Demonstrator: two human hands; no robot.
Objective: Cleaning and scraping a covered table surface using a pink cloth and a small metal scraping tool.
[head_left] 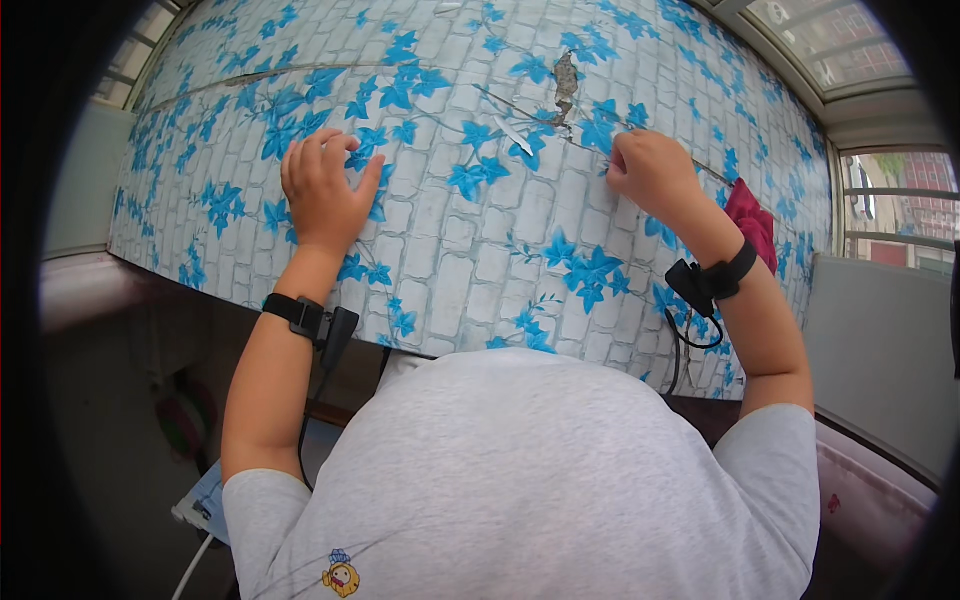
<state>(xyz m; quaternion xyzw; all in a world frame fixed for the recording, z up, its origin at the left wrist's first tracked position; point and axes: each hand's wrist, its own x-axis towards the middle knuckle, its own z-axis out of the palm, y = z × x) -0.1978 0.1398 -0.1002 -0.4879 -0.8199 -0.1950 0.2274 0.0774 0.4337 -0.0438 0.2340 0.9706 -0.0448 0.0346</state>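
My left hand (328, 190) lies on the left part of the table (430, 250), palm down with its fingers apart and nothing in it. Over the right part of the table, my right hand (652, 172) is closed, its fingers curled under. Whatever those fingers may hold is hidden from this view. A dark red cloth (752, 225) lies bunched just beyond my right wrist, partly covered by the forearm. Between the hands, a thin white strip (513, 135) lies near a torn patch (566, 85) in the table covering.
The covering has a pale brick pattern with blue leaves and a long crease (260, 75) at the far left. Black bands with cables circle both forearms. Barred windows (900, 210) stand at the right. A blue-topped object (205, 500) is low at the left.
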